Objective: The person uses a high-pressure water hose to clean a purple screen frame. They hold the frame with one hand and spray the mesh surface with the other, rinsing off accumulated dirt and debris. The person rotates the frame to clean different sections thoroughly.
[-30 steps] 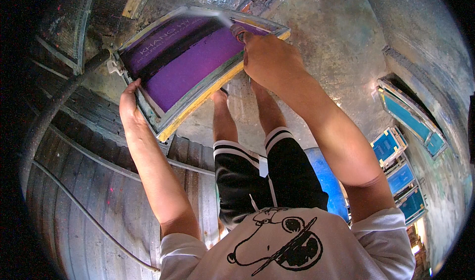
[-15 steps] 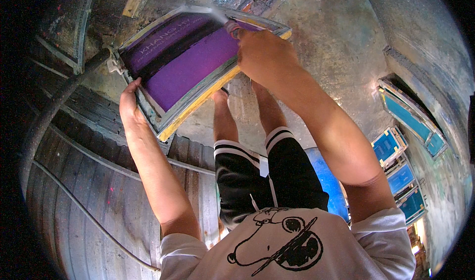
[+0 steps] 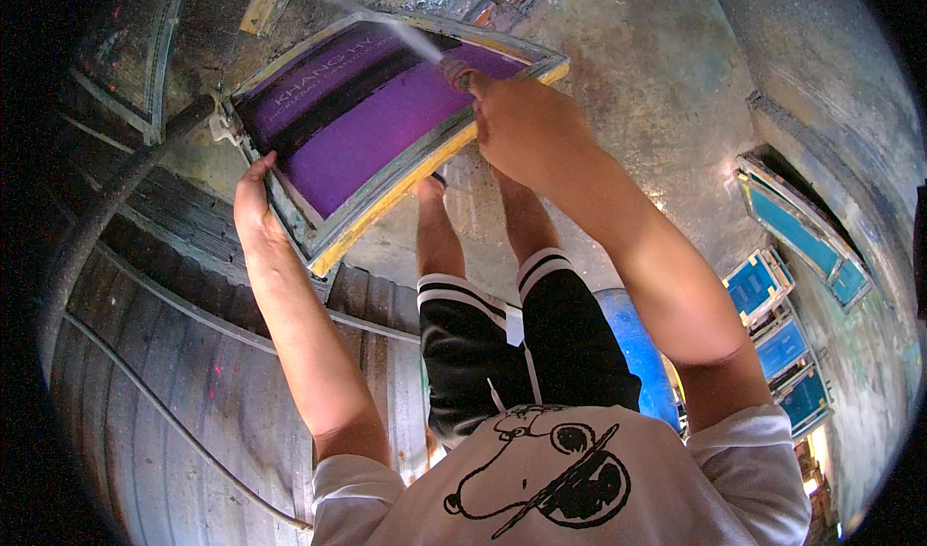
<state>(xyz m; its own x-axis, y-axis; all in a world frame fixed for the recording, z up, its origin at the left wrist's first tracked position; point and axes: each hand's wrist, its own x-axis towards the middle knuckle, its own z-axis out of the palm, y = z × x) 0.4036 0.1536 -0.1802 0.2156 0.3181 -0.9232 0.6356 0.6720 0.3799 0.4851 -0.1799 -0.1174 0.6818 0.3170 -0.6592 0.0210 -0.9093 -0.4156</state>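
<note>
A screen-printing frame [image 3: 396, 198] with yellow-edged rails and a purple mesh [image 3: 377, 140] is tilted in front of me, pale lettering and a dark band across it. My left hand [image 3: 255, 200] grips its left rail, the thumb at the inner edge. Above the near right part of the mesh, my right hand [image 3: 531, 126] is closed round a spray nozzle [image 3: 456, 71], seen only at its tip. A whitish water jet [image 3: 417, 41] shoots from it toward the upper left, over the far rail. The fingers of my right hand are mostly hidden behind its back.
Corrugated metal sheeting [image 3: 183, 401] fills the lower left, crossed by a thin hose [image 3: 174, 416]. A thick curved pipe [image 3: 106, 208] runs beside the frame. Right of me stand a blue barrel [image 3: 637, 353] and several blue-meshed frames [image 3: 792, 227] along the wall.
My right hand and the nozzle have shifted slightly right and nearer to me. The jet now looks narrower and straighter. My left hand and the frame have stayed put.
</note>
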